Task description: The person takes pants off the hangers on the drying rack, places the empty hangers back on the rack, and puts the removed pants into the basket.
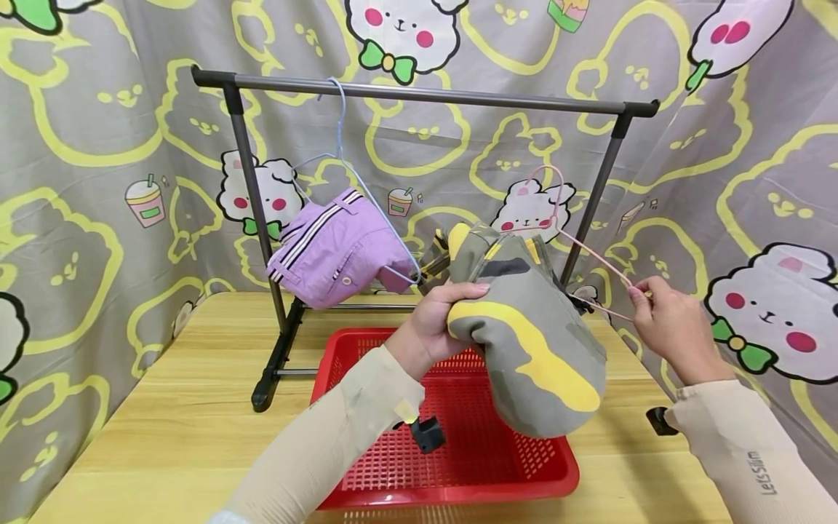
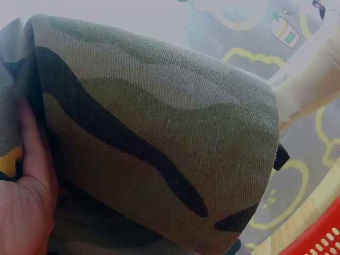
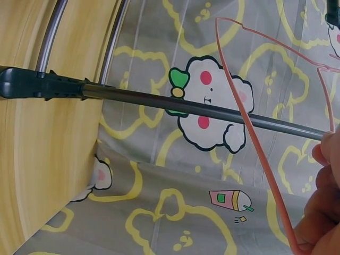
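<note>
A grey-green camouflage garment with yellow and black patches is gripped by my left hand, thumb on its near side. It hangs bunched over the basket; in the left wrist view its cloth fills the middle. My right hand pinches a thin pink hanger at one corner, its hook pointing up. From the head camera, the hanger's far end is hidden behind the garment. The right wrist view shows the hanger's bare frame running up from the curled fingers.
A red perforated basket stands on the wooden table below the garment. Behind it rises a dark metal rack. Purple shorts hang tilted at its left on a blue hanger. A patterned curtain surrounds the table.
</note>
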